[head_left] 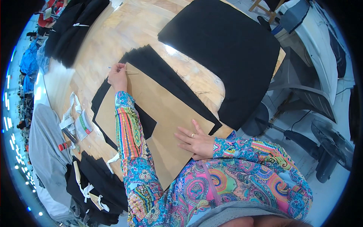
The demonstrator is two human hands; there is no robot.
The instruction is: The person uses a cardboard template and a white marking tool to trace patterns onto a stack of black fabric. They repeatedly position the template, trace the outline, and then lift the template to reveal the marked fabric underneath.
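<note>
1. Brown paper sheet [166, 113]: lay flat on a stack of black cloth [147, 58] on the wooden table [102, 45], in front of the person. Black cloth showed past its upper edges and through a notch near the left forearm.
2. Left hand [118, 77]: was at the sheet's far left corner. Thumb and fingers were closed together on a slim pen-like tool [109, 68], its tip projecting to the left; its exact kind could not be told.
3. Right hand [195, 142]: lay palm down on the sheet near its right corner, fingers spread, grasping nothing visible. One finger carried a ring [193, 135].
4. Large black panel [223, 49]: lay beyond the stack, to the right.
5. Left side of table: held white strips [68, 120] beside a small packet [82, 126].
6. Black bundles with white ties: one [73, 32] lay far left, another [98, 174] near left.
7. Dark fan [329, 145]: stood at right.
</note>
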